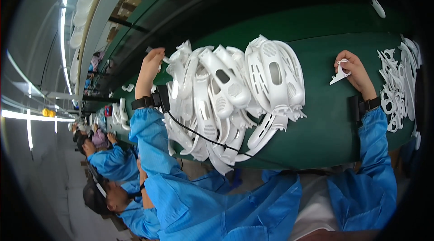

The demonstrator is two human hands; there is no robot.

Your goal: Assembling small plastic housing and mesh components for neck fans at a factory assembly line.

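Note:
My right hand (pixel 355 73) is raised over the green table at the right, its fingers closed on a small white plastic bracket (pixel 341 73) with slender arms. At the far left edge of a heap of white plastic shells (pixel 226 87), my left hand (pixel 149 70) has its fingers curled together. A bit of white shows by those fingertips, but what they grip is partly hidden. The shells are long and curved, with oval openings and patches of small holes, stacked loosely over one another. A black cable (pixel 194 130) runs from my left wristband across the heap.
Many small white brackets (pixel 392 92) lie at the right end of the green table (pixel 325 128), beside long curved white strips (pixel 409 83). One white strip (pixel 373 4) rests on the far green surface. People in blue (pixel 110 162) sit along the left.

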